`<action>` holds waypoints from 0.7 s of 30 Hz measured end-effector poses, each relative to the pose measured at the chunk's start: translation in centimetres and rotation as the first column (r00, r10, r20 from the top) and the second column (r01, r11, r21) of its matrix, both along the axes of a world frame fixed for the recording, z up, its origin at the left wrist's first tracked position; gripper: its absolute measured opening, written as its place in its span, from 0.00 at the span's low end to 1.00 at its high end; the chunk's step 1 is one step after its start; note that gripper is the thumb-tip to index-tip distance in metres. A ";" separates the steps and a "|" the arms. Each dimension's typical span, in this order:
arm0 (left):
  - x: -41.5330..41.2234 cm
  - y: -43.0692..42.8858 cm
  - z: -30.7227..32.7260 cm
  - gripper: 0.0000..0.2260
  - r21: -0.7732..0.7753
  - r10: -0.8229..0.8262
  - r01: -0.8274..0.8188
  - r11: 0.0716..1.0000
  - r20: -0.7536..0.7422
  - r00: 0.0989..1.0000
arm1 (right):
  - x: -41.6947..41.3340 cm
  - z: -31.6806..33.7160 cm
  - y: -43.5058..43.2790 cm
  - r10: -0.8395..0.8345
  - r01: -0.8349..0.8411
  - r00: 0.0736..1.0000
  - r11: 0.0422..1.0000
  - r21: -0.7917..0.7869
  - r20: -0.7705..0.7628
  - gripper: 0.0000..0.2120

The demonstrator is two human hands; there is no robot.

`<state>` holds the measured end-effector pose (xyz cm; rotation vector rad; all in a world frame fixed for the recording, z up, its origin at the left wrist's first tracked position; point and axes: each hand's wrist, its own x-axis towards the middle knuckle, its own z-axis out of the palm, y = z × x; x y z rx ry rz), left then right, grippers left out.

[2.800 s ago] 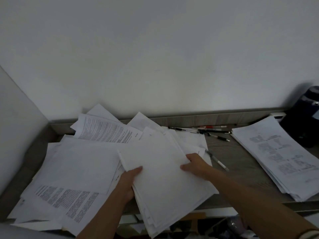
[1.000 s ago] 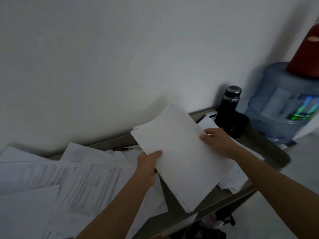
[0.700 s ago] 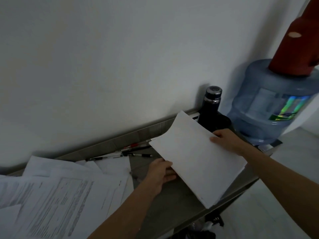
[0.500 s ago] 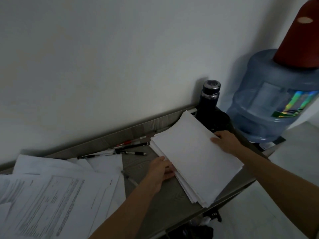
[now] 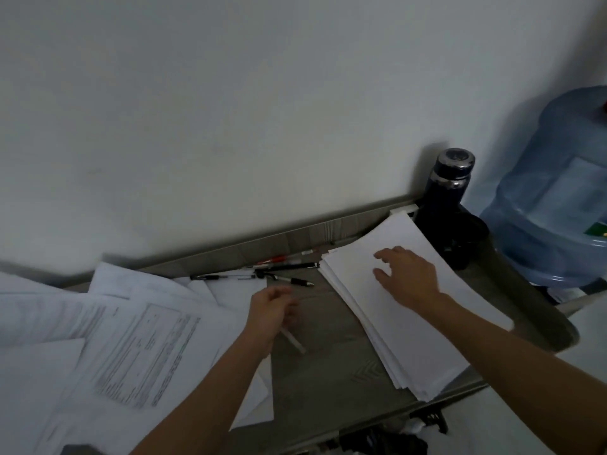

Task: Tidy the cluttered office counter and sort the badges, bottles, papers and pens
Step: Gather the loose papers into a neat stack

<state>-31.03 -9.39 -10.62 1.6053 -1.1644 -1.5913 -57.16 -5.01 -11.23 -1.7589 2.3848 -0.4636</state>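
A neat stack of white papers [image 5: 404,326] lies on the right end of the grey wooden counter [image 5: 328,372]. My right hand [image 5: 405,277] rests flat on top of it, fingers spread. My left hand [image 5: 271,311] hovers over the bare counter left of the stack, fingers loosely curled and blurred, holding nothing I can see. A white pen [image 5: 294,341] lies just under it. Several pens [image 5: 285,267] lie along the back rail. Loose printed sheets [image 5: 131,339] cover the left part of the counter. A dark bottle [image 5: 446,198] stands at the back right corner.
A big blue water jug [image 5: 555,198] stands beyond the counter's right end. A white wall rises behind the counter. Dark clutter [image 5: 377,441] shows below the front edge. A strip of bare counter lies between the loose sheets and the stack.
The handful of papers was carried from the left pile and set down on the right stack. My left hand has let go and pulled left; my right hand now lies on top.
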 end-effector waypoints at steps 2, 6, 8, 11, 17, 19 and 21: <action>3.6 -0.1 0.1 0.07 -0.066 0.007 -0.001 0.998 0.085 0.996 | 3.6 0.1 -1.5 0.066 -0.065 0.996 0.998 -0.011 0.067 0.17; 11.5 0.1 -0.5 0.08 -0.156 0.043 -0.002 0.988 0.260 0.965 | 11.1 0.7 -3.5 0.166 -0.166 0.979 0.986 -0.014 0.120 0.14; 16.9 0.3 -0.6 0.09 -0.205 0.071 0.011 0.979 0.386 0.920 | 16.0 1.1 -4.6 0.231 -0.238 0.962 0.971 0.029 0.144 0.14; 24.4 0.4 -0.7 0.11 -0.263 0.128 0.011 0.965 0.506 0.853 | 22.1 0.8 -5.9 0.303 -0.321 0.925 0.946 0.047 0.229 0.13; 38.9 1.9 -2.3 0.12 -0.277 0.256 -0.098 0.956 0.621 0.741 | 35.3 0.4 -8.6 0.415 -0.481 0.837 0.869 0.118 0.356 0.13; 42.8 2.7 -3.2 0.12 -0.292 0.321 -0.160 0.943 0.663 0.676 | 39.3 0.0 -9.3 0.413 -0.511 0.804 0.848 0.142 0.428 0.15; 46.6 3.9 -4.1 0.14 -0.310 0.374 -0.211 0.927 0.715 0.591 | 42.8 -0.4 -9.8 0.360 -0.513 0.758 0.844 0.156 0.544 0.18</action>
